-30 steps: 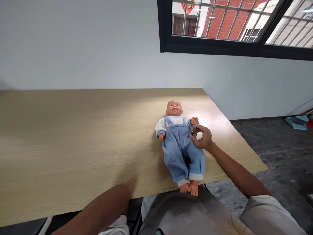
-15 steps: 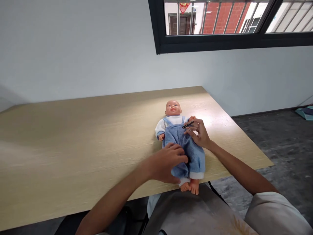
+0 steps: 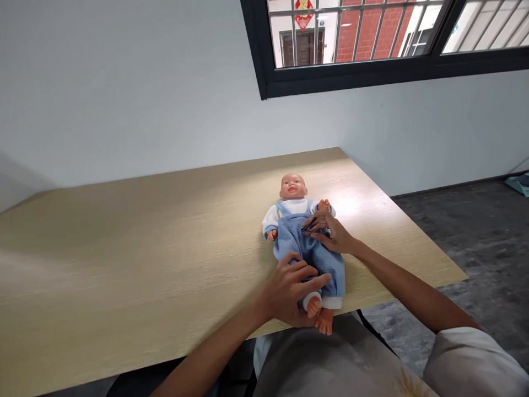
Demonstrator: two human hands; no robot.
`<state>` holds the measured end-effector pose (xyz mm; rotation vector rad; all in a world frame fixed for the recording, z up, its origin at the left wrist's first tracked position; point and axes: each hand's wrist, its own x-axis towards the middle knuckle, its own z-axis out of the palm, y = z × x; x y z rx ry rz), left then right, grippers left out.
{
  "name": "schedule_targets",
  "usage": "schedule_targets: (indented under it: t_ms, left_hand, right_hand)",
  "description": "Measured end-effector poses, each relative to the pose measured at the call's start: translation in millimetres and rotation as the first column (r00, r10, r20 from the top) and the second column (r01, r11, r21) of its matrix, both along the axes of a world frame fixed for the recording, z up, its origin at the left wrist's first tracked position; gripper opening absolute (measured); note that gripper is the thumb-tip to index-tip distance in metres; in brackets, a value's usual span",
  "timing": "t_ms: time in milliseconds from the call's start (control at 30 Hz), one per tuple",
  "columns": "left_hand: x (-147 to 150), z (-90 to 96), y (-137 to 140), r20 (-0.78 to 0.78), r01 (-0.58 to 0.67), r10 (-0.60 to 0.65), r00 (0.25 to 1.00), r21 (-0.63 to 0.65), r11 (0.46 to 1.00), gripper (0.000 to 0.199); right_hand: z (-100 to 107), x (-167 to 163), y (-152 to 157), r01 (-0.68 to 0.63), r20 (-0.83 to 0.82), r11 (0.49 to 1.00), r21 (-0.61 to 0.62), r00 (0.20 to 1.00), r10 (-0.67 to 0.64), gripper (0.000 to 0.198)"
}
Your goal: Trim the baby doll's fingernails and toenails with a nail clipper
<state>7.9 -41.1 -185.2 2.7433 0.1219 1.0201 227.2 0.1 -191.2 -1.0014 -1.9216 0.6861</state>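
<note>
A baby doll [image 3: 294, 205] in a white shirt and blue fleece overalls lies on its back, its head away from me and its bare feet at the table's near edge. My left hand [image 3: 291, 289] is wrapped around one of its lower legs, fingers over the trouser leg and thumb near the foot. Over the doll's belly, my right hand [image 3: 330, 232] grips a small dark, shiny metal tool [image 3: 309, 224] between its fingers. The tool is too small to make out its exact kind. One doll hand [image 3: 323, 205] rises just beyond my right fingers.
The doll lies on a light wooden table [image 3: 144, 264] against a pale wall [image 3: 165, 82]. A dark-framed window [image 3: 351, 79] with bars is above. Dark floor [image 3: 454, 220] shows beyond the table's right edge, and my lap is below the near edge.
My left hand has moved down and closed around the doll's leg, shifting that foot a little. My right hand has lowered slightly with the metal tool, which now shows a V-like outline.
</note>
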Motion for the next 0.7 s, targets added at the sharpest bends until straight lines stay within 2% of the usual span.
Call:
schedule_targets:
  t_ms: [100, 200, 300, 400, 467, 567, 700]
  left_hand:
    - [-1.2, 15.2, 15.8, 0.054, 0.068, -0.065, 0.996, -0.066, 0.995, 0.04]
    - [-3.9, 20.4, 35.5, 0.154, 0.073, -0.06, 0.986, -0.078, 0.994, 0.047]
    - [-5.5, 11.8, 47.7, 0.207, -0.03, 0.033, 0.978, -0.018, 0.999, 0.054]
    - [-5.0, 0.6, 48.8, 0.255, -0.149, 0.142, 0.956, 0.008, 0.989, 0.061]
    - [-3.9, -2.5, 46.3, 0.272, -0.186, 0.174, 0.946, 0.021, 0.982, 0.06]
    - [-2.6, -1.4, 42.6, 0.285, -0.218, 0.193, 0.939, 0.06, 0.974, 0.047]
    - [-2.4, 0.4, 39.9, 0.305, -0.253, 0.22, 0.926, 0.073, 0.965, 0.039]
  right_hand:
    - [-3.1, -1.9, -0.7, 0.013, 0.006, 0.997, 0.072, 1.0, -0.014, 0.042]
    - [-8.0, -4.4, -0.4, 0.053, -0.004, 0.993, 0.109, 0.999, -0.053, 0.042]
    - [-10.2, -7.4, -2.4, 0.154, -0.032, 0.961, 0.228, 0.988, -0.151, 0.042]
    - [-6.7, -12.2, -11.5, 0.234, -0.116, 0.894, 0.383, 0.972, -0.204, 0.044]
    - [-1.5, -16.7, -22.0, 0.196, -0.155, 0.884, 0.424, 0.978, -0.142, 0.044]
    - [6.7, -23.7, -39.7, 0.07, -0.165, 0.9, 0.429, 0.986, 0.002, 0.045]
    - [11.7, -28.5, -54.4, -0.043, -0.064, 0.906, 0.42, 0.995, 0.077, 0.044]
